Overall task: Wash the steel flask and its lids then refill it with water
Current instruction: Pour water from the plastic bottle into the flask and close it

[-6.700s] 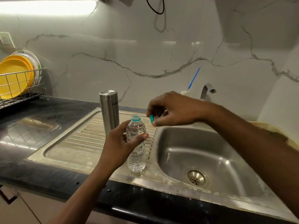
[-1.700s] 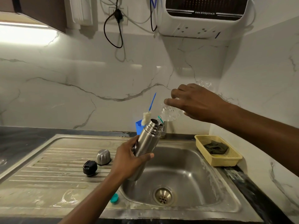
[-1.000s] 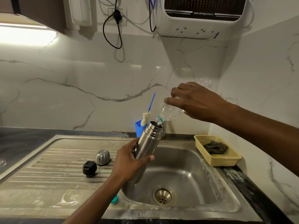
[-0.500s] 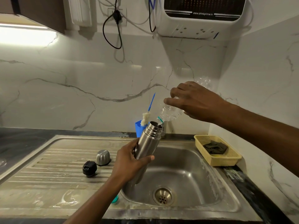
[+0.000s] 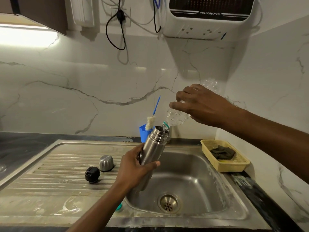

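Note:
My left hand point(image 5: 133, 171) grips the open steel flask point(image 5: 153, 151), tilted to the right over the sink basin point(image 5: 192, 185). My right hand point(image 5: 200, 108) holds a clear plastic water bottle point(image 5: 177, 117) upside down and slanted, its neck at the flask's mouth. On the draining board point(image 5: 55, 173) lie the steel cup lid point(image 5: 106, 163) and the black stopper lid point(image 5: 92, 174). The bottle's teal cap point(image 5: 119, 207) lies by the basin's front left corner, partly behind my left forearm.
A blue holder point(image 5: 144, 132) with a bottle brush point(image 5: 150, 122) stands behind the sink. A yellow basket point(image 5: 224, 155) with a dark cloth sits on the right counter. A water purifier point(image 5: 209, 15) hangs on the wall above, with cables beside it.
Over the last second and a half the flask and bottle have stayed nearly still, mouth to mouth. Earlier, the bottle stood upright being uncapped and the flask stood closed on the draining board.

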A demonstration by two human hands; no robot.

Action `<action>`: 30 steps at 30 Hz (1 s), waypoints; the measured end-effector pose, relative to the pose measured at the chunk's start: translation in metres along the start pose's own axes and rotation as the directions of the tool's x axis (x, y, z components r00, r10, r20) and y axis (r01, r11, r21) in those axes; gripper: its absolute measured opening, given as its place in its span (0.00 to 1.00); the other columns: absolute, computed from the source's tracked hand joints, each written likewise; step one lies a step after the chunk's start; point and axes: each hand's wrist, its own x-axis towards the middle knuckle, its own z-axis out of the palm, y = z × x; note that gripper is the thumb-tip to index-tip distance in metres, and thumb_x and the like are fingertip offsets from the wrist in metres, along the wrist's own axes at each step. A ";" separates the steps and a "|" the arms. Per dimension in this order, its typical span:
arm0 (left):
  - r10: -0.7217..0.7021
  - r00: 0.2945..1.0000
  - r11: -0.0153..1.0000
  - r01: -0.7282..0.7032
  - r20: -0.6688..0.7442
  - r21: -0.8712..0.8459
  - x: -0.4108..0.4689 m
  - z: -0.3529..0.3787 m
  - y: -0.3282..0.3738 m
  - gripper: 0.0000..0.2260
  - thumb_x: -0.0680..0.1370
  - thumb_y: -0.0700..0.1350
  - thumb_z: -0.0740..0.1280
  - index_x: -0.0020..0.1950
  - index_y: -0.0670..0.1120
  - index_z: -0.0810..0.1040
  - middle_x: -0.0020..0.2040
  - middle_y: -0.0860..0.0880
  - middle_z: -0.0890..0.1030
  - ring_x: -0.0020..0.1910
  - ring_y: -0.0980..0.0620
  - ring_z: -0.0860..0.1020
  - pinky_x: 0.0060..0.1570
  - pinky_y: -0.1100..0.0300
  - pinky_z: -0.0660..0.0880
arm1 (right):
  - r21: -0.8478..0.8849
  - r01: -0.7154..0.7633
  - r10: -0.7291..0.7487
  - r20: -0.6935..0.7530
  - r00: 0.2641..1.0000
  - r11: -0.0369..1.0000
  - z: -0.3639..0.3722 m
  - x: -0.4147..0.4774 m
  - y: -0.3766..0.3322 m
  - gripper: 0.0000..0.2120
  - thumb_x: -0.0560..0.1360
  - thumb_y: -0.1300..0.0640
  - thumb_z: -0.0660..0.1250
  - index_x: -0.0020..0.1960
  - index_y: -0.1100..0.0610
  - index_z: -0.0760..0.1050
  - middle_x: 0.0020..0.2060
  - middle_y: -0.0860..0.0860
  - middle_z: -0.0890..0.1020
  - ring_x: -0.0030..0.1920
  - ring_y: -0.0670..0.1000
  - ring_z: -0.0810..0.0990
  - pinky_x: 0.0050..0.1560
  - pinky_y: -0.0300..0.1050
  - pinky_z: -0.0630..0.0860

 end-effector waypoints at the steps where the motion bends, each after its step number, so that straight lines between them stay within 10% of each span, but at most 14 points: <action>1: 0.001 1.000 1.000 -0.001 -0.003 -0.005 0.000 0.000 0.000 0.30 0.70 0.54 0.82 0.66 0.65 0.73 0.55 0.64 0.83 0.53 0.69 0.80 0.48 0.73 0.75 | -0.001 -0.002 0.002 0.001 1.000 1.000 0.001 0.000 0.000 0.29 0.73 0.64 0.75 0.71 0.54 0.72 0.61 0.59 0.79 0.58 0.60 0.79 0.62 0.61 0.77; 30: 0.012 1.000 1.000 -0.012 -0.009 -0.012 0.001 0.000 0.005 0.28 0.70 0.52 0.83 0.60 0.70 0.72 0.53 0.66 0.82 0.52 0.70 0.80 0.45 0.78 0.74 | -0.030 0.009 -0.009 -0.017 1.000 1.000 0.000 0.009 0.004 0.31 0.71 0.64 0.78 0.71 0.54 0.73 0.63 0.60 0.79 0.61 0.61 0.79 0.66 0.65 0.75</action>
